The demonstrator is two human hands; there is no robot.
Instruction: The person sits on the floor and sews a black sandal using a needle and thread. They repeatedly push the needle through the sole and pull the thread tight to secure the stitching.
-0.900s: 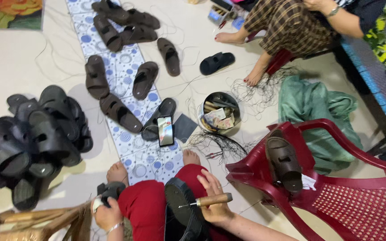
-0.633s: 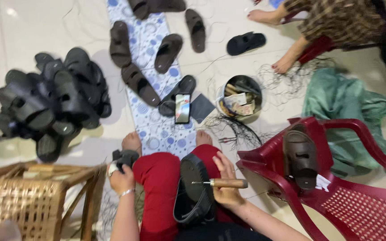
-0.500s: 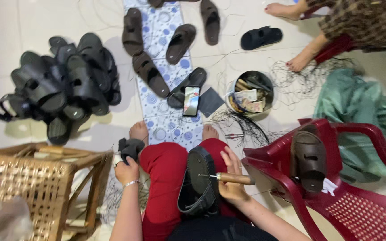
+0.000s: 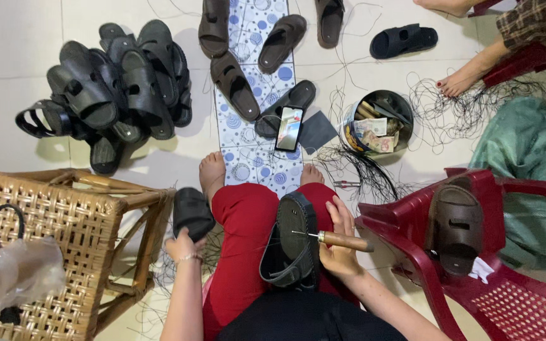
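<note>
With the view now shifted nearer the work, I see my right hand grasping the wooden-handled awl into the sandal sole on my lap, left hand clutching another black sandal.

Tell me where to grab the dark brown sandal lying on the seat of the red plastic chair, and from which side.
Grip the dark brown sandal by its wide strap, coming from straight above. It lies flat, sole down, on the red plastic chair, strap arched upward, so fingers can hook under it. The chair's armrests flank it on both sides, so a sideways approach looks cramped.
</note>
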